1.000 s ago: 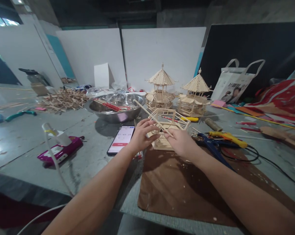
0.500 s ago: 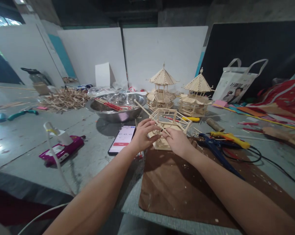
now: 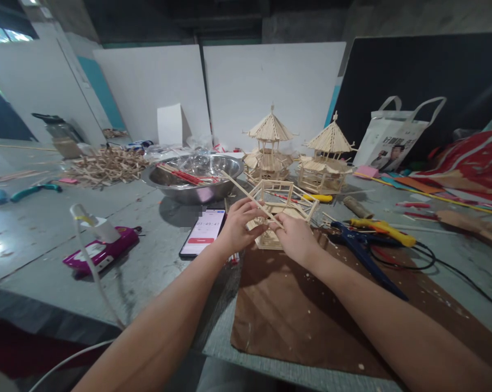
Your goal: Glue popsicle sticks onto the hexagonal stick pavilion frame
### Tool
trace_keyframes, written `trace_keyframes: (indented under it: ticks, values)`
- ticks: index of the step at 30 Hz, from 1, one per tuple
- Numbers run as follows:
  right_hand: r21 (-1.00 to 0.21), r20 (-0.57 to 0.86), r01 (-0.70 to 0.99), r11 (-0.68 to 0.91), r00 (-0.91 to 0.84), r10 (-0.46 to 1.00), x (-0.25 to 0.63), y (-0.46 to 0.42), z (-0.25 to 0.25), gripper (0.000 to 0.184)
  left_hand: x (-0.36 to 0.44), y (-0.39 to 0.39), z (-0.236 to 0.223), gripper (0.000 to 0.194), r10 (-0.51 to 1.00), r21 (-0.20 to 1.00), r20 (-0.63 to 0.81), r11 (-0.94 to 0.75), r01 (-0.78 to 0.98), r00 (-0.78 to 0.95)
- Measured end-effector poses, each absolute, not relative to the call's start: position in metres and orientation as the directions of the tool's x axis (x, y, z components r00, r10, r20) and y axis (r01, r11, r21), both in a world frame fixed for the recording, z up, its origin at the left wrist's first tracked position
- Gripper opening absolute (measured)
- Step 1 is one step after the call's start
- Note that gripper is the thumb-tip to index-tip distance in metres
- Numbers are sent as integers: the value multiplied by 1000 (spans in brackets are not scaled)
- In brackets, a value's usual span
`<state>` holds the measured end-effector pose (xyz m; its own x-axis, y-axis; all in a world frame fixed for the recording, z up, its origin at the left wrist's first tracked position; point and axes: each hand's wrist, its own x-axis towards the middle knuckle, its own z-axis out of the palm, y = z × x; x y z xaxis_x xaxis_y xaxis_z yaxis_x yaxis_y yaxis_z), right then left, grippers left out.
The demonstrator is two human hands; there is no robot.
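Note:
A thin, pale wooden stick (image 3: 241, 189) slants from upper left down to my right hand (image 3: 297, 239), whose thumb and fingers pinch its lower end. Farther up, the curled fingers of my left hand (image 3: 243, 224) close on the same stick; the exact contact is partly hidden. Directly behind and under both hands is a small open frame model (image 3: 287, 208) built of wooden sticks, with upright posts and a slatted base. My hands cover part of its front and left side. It rests at the far edge of a brown cloth (image 3: 278, 305).
Two stick pavilions (image 3: 270, 139) with pointed roofs stand behind. A steel bowl (image 3: 168, 190), a phone (image 3: 192, 247) and a purple power strip (image 3: 107, 251) lie to the left. Right are a blue glue gun (image 3: 364, 256), yellow-handled tool (image 3: 387, 231) and black cable (image 3: 454, 272).
The stick's tilt and the right hand's hold shift slightly, while both hands stay over the frame model. The phone's timer advances. The whole view sways a little.

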<state>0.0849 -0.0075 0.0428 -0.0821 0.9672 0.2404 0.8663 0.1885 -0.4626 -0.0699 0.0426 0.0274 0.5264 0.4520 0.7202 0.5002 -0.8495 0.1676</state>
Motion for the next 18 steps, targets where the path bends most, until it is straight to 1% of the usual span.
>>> trace_keyframes:
  ticks: [6,11,18]
  values:
    - [-464,261,864,196,-78,962,85,-8,41,24,-69,42,28,19,450,162,723,-848,505,524]
    - [-447,253,878,174,-63,966,84,-9,42,25,-69,41,28,18,473,169,706,-835,523,527]
    - [-452,255,875,174,-60,965,86,-9,44,26,-69,41,28,20,478,158,698,-829,536,534]
